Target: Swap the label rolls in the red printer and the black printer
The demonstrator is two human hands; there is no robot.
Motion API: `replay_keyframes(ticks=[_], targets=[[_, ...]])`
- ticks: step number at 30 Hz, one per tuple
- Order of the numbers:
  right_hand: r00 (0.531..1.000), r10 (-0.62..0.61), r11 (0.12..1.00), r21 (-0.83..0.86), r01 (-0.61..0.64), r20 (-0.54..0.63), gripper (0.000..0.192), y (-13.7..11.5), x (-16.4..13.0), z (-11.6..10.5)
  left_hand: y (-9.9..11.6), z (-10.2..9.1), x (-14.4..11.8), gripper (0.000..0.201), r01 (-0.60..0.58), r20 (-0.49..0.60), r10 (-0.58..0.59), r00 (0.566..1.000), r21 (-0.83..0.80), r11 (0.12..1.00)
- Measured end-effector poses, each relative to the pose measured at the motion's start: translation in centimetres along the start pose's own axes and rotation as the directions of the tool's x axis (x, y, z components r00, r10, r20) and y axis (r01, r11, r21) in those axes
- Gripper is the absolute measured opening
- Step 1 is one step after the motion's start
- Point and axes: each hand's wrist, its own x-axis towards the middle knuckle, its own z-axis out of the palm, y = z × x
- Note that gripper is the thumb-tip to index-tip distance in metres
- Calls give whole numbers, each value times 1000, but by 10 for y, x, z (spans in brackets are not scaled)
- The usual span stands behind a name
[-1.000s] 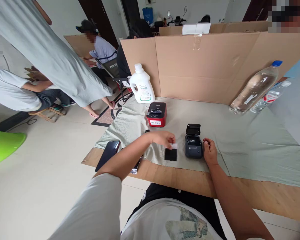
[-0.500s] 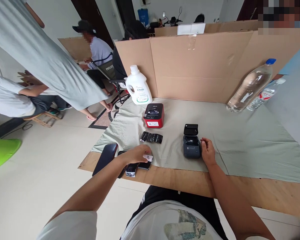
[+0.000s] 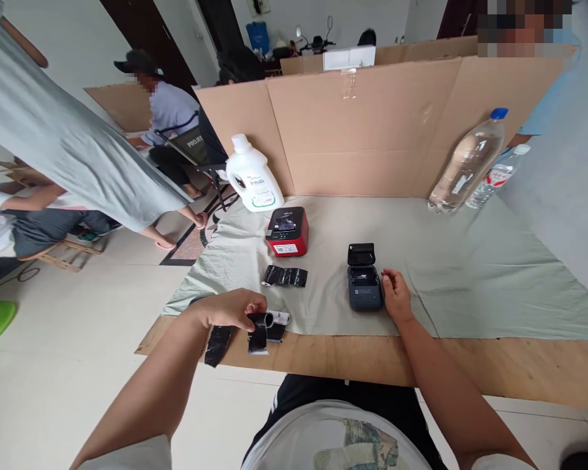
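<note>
My left hand [image 3: 230,309] grips a small black wrapped roll [image 3: 259,330] at the near edge of the table, with a white roll [image 3: 279,318] and another black wrapper [image 3: 218,344] right beside it. My right hand [image 3: 396,295] rests against the right side of a dark grey label printer [image 3: 363,285] whose lid stands open. A black foil packet [image 3: 285,276] lies on the cloth between the two hands. A red label printer [image 3: 287,232] sits further back.
A grey-green cloth [image 3: 470,274] covers the wooden table [image 3: 421,362]. Cardboard walls [image 3: 372,124] close the back. A white detergent jug [image 3: 251,175] stands back left, two clear water bottles [image 3: 463,163] back right. Other people sit and stand to the left.
My left hand let go of the black packet on the cloth, moved left to the table's near edge and took up a small black roll. My right hand stayed at the grey printer.
</note>
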Motion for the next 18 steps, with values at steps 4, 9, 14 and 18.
replay_keyframes(ticks=[4, 9, 14, 18], targets=[[999, -51, 998, -32, 52, 14, 43, -5, -2, 0, 52, -13, 17, 35, -270, 147, 335, 931, -345, 899], [966, -246, 954, -155, 256, 80, 50, -15, -7, -6, 119, 5, 109, 29, -495, -230, 453, 862, -185, 849], [942, -312, 934, -140, 328, 127, 54, -14, -6, -11, 151, 22, 181, 32, -337, -340, 352, 872, 106, 936], [935, -328, 925, -152, 347, 133, 52, -15, -4, -12, 151, 26, 193, 31, -242, -319, 327, 890, 277, 930]])
